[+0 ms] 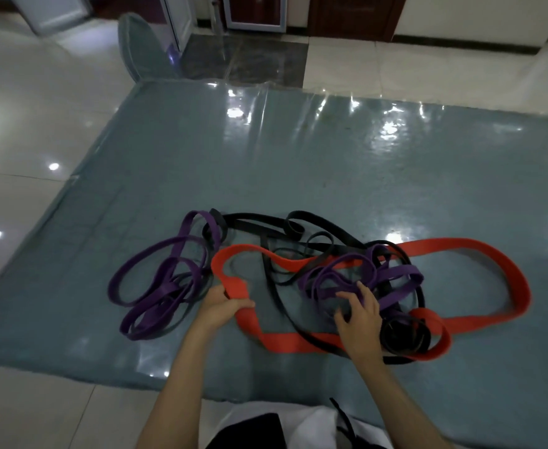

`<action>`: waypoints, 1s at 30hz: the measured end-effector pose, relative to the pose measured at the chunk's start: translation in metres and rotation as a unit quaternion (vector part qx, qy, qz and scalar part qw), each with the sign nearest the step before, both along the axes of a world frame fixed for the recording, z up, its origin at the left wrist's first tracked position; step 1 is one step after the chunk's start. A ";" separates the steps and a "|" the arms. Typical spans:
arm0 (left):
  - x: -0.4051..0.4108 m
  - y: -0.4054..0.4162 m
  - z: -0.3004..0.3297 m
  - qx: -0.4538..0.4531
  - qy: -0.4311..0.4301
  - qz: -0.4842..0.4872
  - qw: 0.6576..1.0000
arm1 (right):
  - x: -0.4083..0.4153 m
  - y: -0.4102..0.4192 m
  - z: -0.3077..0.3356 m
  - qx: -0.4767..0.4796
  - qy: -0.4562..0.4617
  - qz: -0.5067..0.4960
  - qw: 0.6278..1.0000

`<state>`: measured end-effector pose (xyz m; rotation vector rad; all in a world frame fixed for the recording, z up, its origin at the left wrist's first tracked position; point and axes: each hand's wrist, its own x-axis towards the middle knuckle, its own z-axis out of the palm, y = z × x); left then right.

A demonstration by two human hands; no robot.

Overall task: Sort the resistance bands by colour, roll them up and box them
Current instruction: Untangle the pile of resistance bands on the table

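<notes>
A tangle of resistance bands lies on the blue-grey mat (331,163). A wide red band (480,247) loops from the middle out to the right. My left hand (222,306) grips the red band at its left bend. Purple bands (156,286) lie in a separate pile at the left. More purple bands (392,277) are knotted with thin black bands (256,222) at the centre right. My right hand (360,315) rests on that purple knot with its fingers spread and bent. A coiled black band (405,335) sits beside my right wrist.
The mat is covered in shiny clear plastic and lies on a pale tiled floor (23,124). A grey-green chair back (143,47) stands beyond the mat's far left corner. Doors and a cabinet line the far wall. No box is in view.
</notes>
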<state>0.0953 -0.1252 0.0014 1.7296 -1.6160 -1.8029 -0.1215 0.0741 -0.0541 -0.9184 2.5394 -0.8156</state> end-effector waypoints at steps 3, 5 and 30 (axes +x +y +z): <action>-0.002 0.004 0.028 -0.044 0.048 -0.076 0.995 | 0.009 -0.005 0.005 -0.079 0.012 0.036 0.996; -0.008 0.010 0.043 -0.051 0.074 -0.145 0.985 | 0.014 -0.015 0.019 -0.131 -0.033 0.068 0.988; -0.077 0.061 0.020 -0.367 -0.108 -0.438 0.814 | -0.036 -0.039 0.033 -0.070 -0.196 0.053 0.977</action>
